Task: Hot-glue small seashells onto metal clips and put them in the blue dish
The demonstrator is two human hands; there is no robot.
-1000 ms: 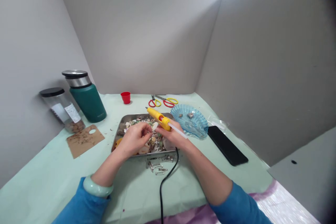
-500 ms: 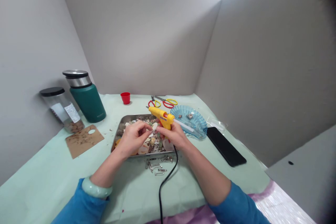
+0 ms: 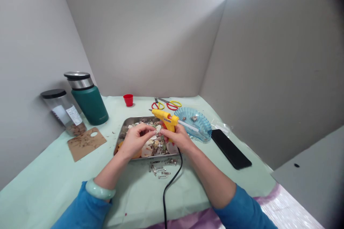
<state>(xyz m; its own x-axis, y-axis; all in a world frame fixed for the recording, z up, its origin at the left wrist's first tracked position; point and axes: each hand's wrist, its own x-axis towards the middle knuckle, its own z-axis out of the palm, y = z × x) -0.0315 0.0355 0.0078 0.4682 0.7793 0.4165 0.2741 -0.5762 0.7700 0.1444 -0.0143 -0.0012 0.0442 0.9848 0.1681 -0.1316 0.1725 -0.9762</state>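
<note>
My right hand (image 3: 178,137) grips the handle of a yellow hot glue gun (image 3: 164,115), its nozzle pointing left and a clear glue stick (image 3: 188,125) standing out of its back. My left hand (image 3: 138,139) is closed in a pinch, its fingertips close to those of the right. A small pale piece (image 3: 158,128) shows between the two hands; whether it is held or lies behind them I cannot tell. Beneath both hands is a metal tray (image 3: 118,139) full of small shells and bits. Several metal pin backs (image 3: 161,170) lie in front of it.
A black cord (image 3: 168,186) runs from the glue gun towards me. Right of the tray are a blue shell-shaped dish (image 3: 205,123) and a black phone (image 3: 231,149). Scissors (image 3: 173,105) and a red cup (image 3: 128,100) lie behind; a green bottle (image 3: 90,102), jar (image 3: 63,111) and brown card (image 3: 86,145) stand left.
Both hands stay almost in place over the tray. The pale piece between them looks slightly turned, and the left fingers have shifted a little.
</note>
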